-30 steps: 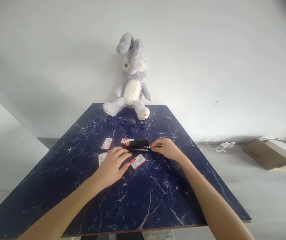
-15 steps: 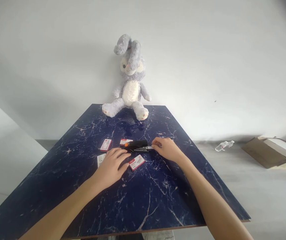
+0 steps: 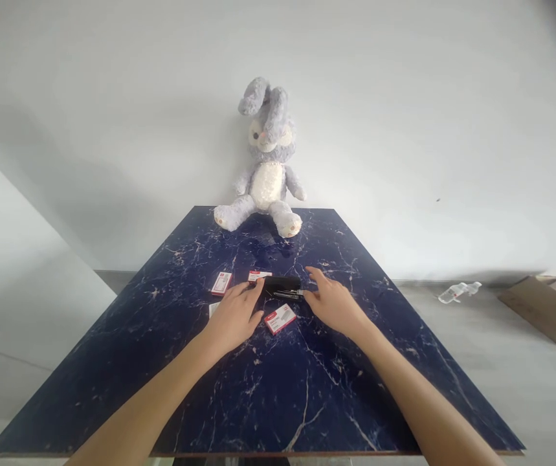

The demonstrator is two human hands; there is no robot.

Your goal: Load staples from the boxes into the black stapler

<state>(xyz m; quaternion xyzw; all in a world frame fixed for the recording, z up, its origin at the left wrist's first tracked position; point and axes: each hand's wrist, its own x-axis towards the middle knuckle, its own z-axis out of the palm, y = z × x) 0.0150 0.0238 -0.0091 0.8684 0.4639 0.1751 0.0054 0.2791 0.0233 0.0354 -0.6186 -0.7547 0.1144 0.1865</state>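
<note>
A black stapler (image 3: pixel 285 283) lies on its side on the dark blue marbled table, its metal staple channel sticking out at the right end. My left hand (image 3: pixel 235 317) holds its left end down with the fingers over it; the thumb is apart, toward the near side. At the right end, my right hand (image 3: pixel 333 303) has index finger and thumb spread, the thumb tip at the metal channel. A red and white staple box (image 3: pixel 280 318) lies just in front of the stapler. Two more staple boxes lie behind, one at the left (image 3: pixel 222 283), another partly hidden by the stapler (image 3: pixel 259 276).
A white item (image 3: pixel 213 309) is partly covered by my left hand. A grey plush rabbit (image 3: pixel 268 175) sits at the far end of the table (image 3: pixel 278 395), against the wall. On the floor at right are a clear plastic bottle (image 3: pixel 458 292) and a cardboard box (image 3: pixel 544 307).
My right finger and thumb have parted; they were pinched at the stapler's metal channel. The channel now sticks out less. My left fingers have shifted over the stapler's orange part. The view has turned slightly left.
</note>
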